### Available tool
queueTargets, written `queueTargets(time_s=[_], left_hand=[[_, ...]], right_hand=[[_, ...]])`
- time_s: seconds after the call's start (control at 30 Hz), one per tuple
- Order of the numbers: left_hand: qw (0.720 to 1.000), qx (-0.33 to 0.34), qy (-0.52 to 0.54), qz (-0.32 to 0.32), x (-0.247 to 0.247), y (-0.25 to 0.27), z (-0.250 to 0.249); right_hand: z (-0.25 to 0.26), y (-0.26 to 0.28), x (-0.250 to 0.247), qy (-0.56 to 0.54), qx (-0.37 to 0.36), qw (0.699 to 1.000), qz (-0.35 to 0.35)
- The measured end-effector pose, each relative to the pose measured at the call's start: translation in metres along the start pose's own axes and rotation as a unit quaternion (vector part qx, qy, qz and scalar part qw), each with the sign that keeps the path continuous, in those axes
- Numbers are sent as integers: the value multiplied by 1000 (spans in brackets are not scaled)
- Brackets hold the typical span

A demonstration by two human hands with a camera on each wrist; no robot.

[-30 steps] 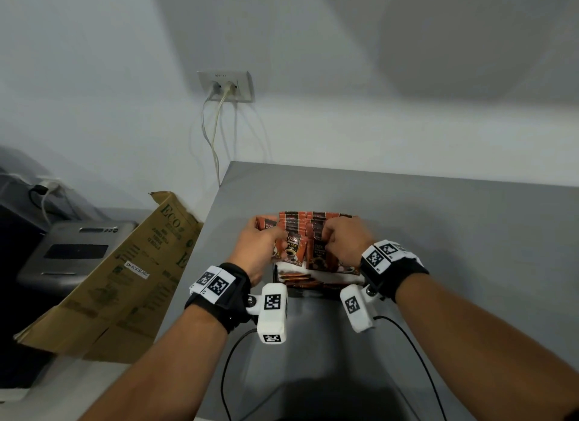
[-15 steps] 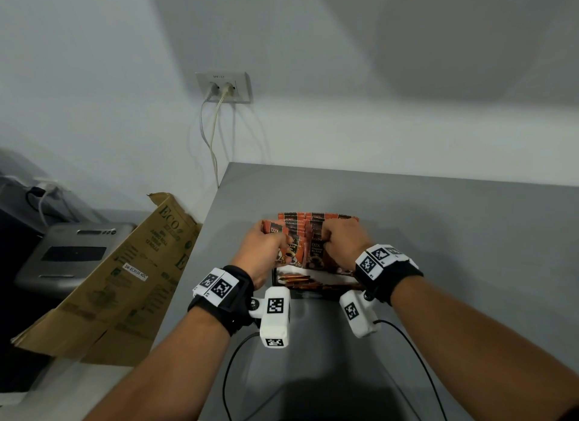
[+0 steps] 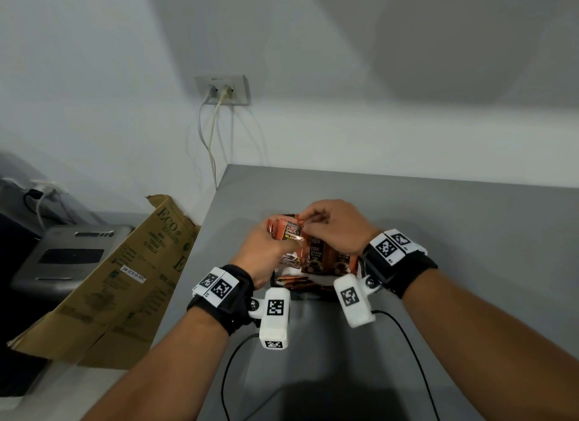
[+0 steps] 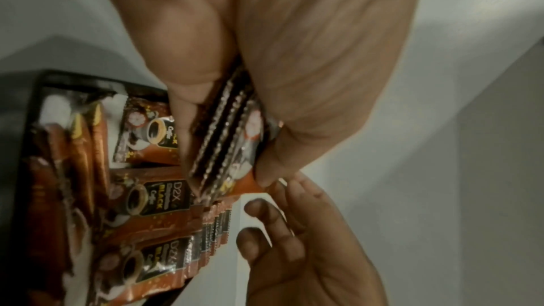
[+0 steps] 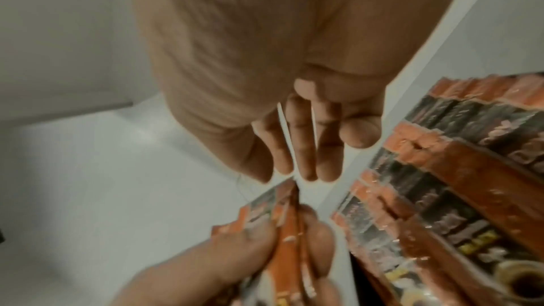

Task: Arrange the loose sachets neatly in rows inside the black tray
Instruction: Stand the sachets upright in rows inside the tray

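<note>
The black tray (image 3: 275, 279) (image 4: 39, 83) sits on the grey table (image 3: 454, 232) and holds rows of upright orange-brown coffee sachets (image 3: 326, 257) (image 4: 141, 201) (image 5: 441, 171). My left hand (image 3: 269, 248) (image 4: 265, 55) (image 5: 235, 253) grips a small bunch of sachets (image 3: 289, 232) (image 4: 223, 139) (image 5: 287, 229), lifted just above the tray's left side. My right hand (image 3: 313, 221) (image 4: 294, 241) (image 5: 306, 159) reaches over the rows. Its fingers are nearly straight and the tips touch the bunch's top edge. The tray's right and far sides are hidden by hands and sachets.
A flattened cardboard box (image 3: 125, 279) leans beside the table's left edge, with a grey device (image 3: 62, 257) behind it. A wall socket (image 3: 222, 90) with plugged cables hangs above the table's far left corner. Black wrist-camera cables (image 3: 232, 373) trail over the near table.
My left hand has raised its bunch of sachets out of the rows. My right hand has left the rows and moved left to the bunch's top edge.
</note>
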State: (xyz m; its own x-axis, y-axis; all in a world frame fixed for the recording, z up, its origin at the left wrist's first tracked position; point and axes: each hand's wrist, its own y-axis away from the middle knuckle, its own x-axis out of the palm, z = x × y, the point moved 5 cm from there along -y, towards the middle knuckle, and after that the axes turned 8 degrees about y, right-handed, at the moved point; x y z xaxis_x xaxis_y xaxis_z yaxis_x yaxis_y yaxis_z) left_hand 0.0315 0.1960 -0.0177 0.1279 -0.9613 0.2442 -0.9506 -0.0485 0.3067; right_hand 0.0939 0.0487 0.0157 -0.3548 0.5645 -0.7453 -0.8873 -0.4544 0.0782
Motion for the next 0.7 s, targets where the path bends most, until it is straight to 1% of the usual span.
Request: queueTargets(time_s=[0.03,0.13,0.27,0.37,0.43,0.57,0.63,0.7], left_hand=[[1000,6,3,5,2,0,-2],[999,22,30,-5,-2,-2,-3],[996,8,89,-10,-9,0,1],[995,-13,99,-2,-9,3,5],[994,-16,111,10,-8,4,5],[987,10,152,44,-6,2,3],[987,17,157,41,-8,-1,3],[988,10,153,12,-12,-2,4]], right_hand=[[5,-1,0,-10,-8,1000,6],[13,-2,-3,-27,-13,1000,-7],[23,0,4,-38,-20,999,-12],[30,2,9,-57,-13,998,-10],[36,2,13,-71,-15,997,-1],[43,1,14,-34,-15,999,-20],[46,0,12,-26,-17,999,-27],[45,-2,8,-14,-17,999,-31]])
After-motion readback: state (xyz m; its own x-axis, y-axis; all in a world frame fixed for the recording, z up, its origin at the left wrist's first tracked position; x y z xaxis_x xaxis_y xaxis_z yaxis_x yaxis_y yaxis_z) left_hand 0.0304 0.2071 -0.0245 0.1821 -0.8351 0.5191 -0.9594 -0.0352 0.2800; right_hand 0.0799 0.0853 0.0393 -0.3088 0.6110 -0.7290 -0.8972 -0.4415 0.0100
